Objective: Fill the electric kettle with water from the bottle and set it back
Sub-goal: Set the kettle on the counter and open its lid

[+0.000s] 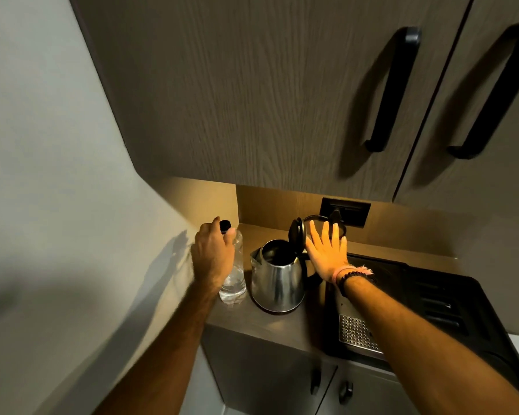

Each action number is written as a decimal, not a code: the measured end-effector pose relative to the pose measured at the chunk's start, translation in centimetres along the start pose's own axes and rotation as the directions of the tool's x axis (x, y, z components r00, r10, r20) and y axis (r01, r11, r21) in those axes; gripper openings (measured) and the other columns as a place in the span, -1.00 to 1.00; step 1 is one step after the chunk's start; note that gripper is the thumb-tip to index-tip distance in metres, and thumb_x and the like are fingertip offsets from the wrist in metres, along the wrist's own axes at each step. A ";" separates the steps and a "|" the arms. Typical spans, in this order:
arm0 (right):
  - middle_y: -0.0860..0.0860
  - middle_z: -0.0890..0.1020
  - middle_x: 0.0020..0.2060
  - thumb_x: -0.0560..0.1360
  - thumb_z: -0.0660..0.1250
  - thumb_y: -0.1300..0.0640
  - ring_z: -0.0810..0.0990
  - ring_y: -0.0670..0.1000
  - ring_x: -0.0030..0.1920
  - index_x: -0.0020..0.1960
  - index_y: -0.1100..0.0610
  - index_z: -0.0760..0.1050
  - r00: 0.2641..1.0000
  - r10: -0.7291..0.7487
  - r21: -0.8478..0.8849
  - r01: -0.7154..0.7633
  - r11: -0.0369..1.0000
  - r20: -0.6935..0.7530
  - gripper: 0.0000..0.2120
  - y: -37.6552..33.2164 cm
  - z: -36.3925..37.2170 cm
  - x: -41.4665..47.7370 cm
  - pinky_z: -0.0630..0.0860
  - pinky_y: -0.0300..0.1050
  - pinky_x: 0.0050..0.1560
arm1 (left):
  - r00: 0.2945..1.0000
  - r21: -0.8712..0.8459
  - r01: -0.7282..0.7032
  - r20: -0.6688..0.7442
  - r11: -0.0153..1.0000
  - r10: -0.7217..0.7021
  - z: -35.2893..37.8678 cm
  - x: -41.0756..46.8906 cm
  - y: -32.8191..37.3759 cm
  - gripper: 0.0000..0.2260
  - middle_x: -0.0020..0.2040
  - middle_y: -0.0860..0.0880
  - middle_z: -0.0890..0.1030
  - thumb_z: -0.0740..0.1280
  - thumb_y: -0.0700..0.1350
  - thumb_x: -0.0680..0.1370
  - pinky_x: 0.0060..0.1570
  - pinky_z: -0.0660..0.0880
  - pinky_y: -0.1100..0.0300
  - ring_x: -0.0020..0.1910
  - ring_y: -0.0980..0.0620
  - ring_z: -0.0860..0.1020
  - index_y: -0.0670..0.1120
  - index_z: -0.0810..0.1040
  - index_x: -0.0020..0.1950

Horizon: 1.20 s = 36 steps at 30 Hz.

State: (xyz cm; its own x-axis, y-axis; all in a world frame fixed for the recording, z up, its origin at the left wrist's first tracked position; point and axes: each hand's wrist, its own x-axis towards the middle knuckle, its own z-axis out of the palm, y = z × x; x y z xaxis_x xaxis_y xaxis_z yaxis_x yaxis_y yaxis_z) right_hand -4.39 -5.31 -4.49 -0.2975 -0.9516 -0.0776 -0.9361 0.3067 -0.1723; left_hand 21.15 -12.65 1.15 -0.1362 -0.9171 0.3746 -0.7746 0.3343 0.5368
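A steel electric kettle (277,283) stands on the brown counter (261,323), its black lid (296,235) tipped up and the inside dark. Just left of it stands a clear plastic water bottle (234,280) with a black cap (224,226). My left hand (213,256) is wrapped around the bottle's upper part, below the cap. My right hand (327,253) hovers flat with fingers spread, just right of the raised lid and above the kettle's handle, holding nothing. The kettle's round black base (313,219) sits behind it near the wall.
A black coffee machine (417,310) with a perforated drip tray (357,332) fills the counter to the right. A wall socket (345,211) with a plug is behind. Wall cabinets with black handles (393,91) hang overhead. A pale wall (57,175) bounds the left.
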 end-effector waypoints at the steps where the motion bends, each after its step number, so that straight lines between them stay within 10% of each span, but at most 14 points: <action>1: 0.29 -0.27 0.62 0.70 0.13 0.00 -0.39 0.43 0.56 0.64 0.02 -0.28 1.000 0.000 0.010 0.000 1.000 0.015 -0.28 0.0 -0.1 -0.1 -0.22 0.52 0.52 | 0.999 -0.002 -0.023 0.023 1.000 0.023 -0.1 0.3 -0.1 -0.61 0.26 -0.20 0.56 0.21 0.02 0.65 0.14 0.47 -0.05 0.21 -0.17 0.52 -0.15 0.43 0.41; 11: 0.27 -0.26 0.63 0.70 0.10 -0.08 -0.38 0.38 0.58 0.63 0.00 -0.32 0.996 0.041 0.107 -0.049 0.993 0.073 -0.28 -0.1 -0.7 -0.4 -0.26 0.50 0.54 | 0.987 -0.065 -0.054 0.148 0.996 0.063 -1.7 3.2 -0.8 -0.78 0.08 -0.06 0.68 0.36 0.06 0.56 0.05 0.55 0.02 0.02 -0.09 0.60 -0.03 0.61 0.11; 17: 0.25 -0.25 0.64 0.70 -0.01 -0.17 -0.38 0.34 0.59 0.63 -0.01 -0.33 0.993 0.057 0.139 -0.070 0.988 0.099 -0.31 -0.2 -1.0 -0.7 -0.28 0.46 0.54 | 0.990 -0.121 0.092 0.114 0.988 -0.078 -1.9 3.8 -0.8 -0.50 -0.06 -0.02 0.63 0.46 0.31 0.38 -0.02 0.55 0.03 -0.07 -0.04 0.58 -0.07 0.53 0.03; 25: 0.25 -0.24 0.64 0.69 0.03 -0.20 -0.36 0.36 0.59 0.63 -0.04 -0.32 0.991 0.034 0.121 -0.049 0.991 0.126 -0.30 -0.2 -1.2 -0.8 -0.26 0.49 0.54 | 0.973 -0.284 -0.126 -0.221 0.950 0.063 -0.7 -2.4 0.7 -0.75 -0.01 -0.04 0.55 0.48 -0.01 0.48 -0.15 0.51 0.17 -0.10 0.02 0.53 -0.08 0.64 0.10; 36: 0.26 -0.22 0.64 0.64 -0.13 -0.32 -0.35 0.32 0.61 0.62 -0.03 -0.34 0.982 0.101 0.086 -0.116 0.989 0.160 -0.29 0.7 -1.0 0.4 -0.25 0.44 0.55 | 0.910 0.000 0.275 0.322 0.961 -0.261 10.7 -12.4 -5.7 -0.83 -0.14 -0.07 0.69 0.51 0.00 0.45 -0.16 0.58 0.06 -0.12 -0.09 0.64 -0.08 0.67 -0.09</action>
State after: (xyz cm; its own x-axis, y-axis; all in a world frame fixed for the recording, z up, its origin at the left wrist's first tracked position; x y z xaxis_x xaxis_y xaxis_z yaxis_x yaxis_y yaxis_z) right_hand -5.37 -5.52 -3.69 -0.3569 -0.8999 -0.2506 -0.8755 0.4158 -0.2464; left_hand 20.60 -5.50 -14.67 -0.1208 -0.9918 -0.0423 -0.7823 0.0689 0.6191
